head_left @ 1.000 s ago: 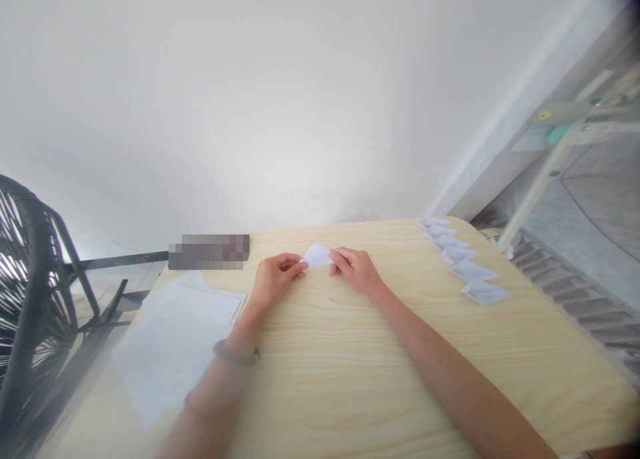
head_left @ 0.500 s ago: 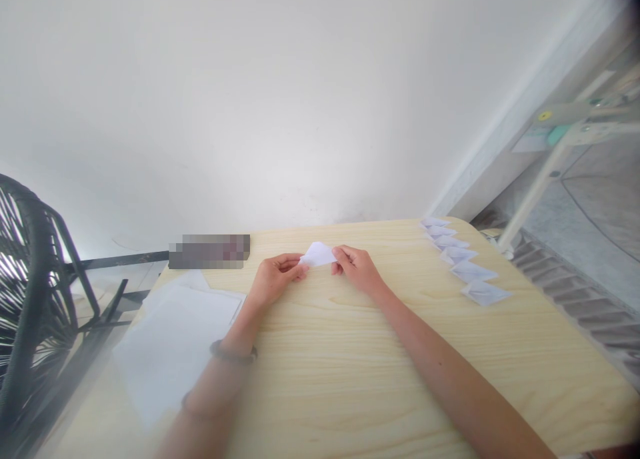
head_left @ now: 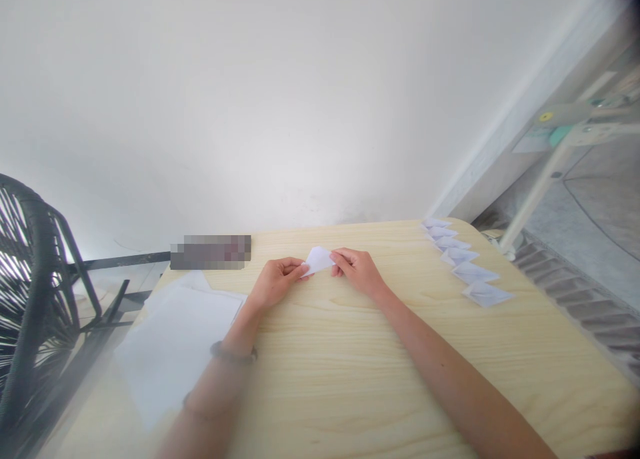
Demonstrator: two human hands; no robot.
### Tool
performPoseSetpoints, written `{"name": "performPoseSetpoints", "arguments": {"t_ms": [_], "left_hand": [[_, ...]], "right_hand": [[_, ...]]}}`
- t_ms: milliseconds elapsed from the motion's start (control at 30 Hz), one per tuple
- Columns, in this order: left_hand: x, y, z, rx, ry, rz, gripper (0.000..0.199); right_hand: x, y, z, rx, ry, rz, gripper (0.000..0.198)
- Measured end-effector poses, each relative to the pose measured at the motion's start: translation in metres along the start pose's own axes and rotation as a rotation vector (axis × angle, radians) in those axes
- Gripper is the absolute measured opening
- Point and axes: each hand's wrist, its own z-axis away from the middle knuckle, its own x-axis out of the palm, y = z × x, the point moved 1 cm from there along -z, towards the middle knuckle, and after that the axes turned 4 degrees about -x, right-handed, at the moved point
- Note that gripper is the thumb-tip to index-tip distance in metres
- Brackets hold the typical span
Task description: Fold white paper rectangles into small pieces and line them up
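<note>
A small folded piece of white paper (head_left: 319,260) is held between my two hands over the far middle of the table. My left hand (head_left: 278,279) pinches its left corner between thumb and fingers. At the right corner, my right hand (head_left: 356,267) grips it the same way, thumb on top. The fingertips hide both ends of the paper. To the right, several folded white paper boats (head_left: 484,293) stand in a slanting row. A pile of white paper sheets (head_left: 183,339) lies to the left, partly behind my left forearm.
The pale wooden table (head_left: 320,379) meets a white wall (head_left: 310,99) at its far edge. A blurred-out dark object (head_left: 210,253) sits at the back left. Beyond the left edge is a dark woven chair (head_left: 30,299); a white metal frame (head_left: 540,186) stands at right.
The folded paper has tilted slightly, its right end now a little higher, and my left fingers have shifted on its corner. Both hands keep their hold.
</note>
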Motion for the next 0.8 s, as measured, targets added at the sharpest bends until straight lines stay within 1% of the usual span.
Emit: {"name": "performPoseSetpoints", "arguments": {"t_ms": [167,333,500,600,733,800], "left_hand": [[0.0016,-0.0014,-0.0009,0.008,0.022,0.006,0.037],[0.0027,-0.0010,-0.0023,-0.033,0.067,0.036,0.036],[0.0015,-0.0010,-0.0019,-0.019,-0.002,0.032,0.038],[0.0002,-0.0009,-0.0009,0.001,-0.014,0.001,0.036],[-0.0010,-0.0004,0.0001,0.022,0.001,0.004,0.035],[-0.0009,-0.0001,0.0005,0.022,-0.001,-0.005,0.035]], "right_hand": [[0.0004,-0.0032,-0.0001,-0.017,0.002,0.022,0.034],[0.0001,-0.0024,-0.0005,0.015,0.025,-0.036,0.032],[-0.0019,-0.0020,-0.0005,0.054,0.067,-0.117,0.035],[-0.0023,-0.0022,-0.0004,0.061,0.047,-0.138,0.038],[-0.0019,-0.0025,-0.0001,0.051,0.008,-0.145,0.030],[-0.0015,-0.0023,-0.0002,0.049,0.004,-0.125,0.029]]}}
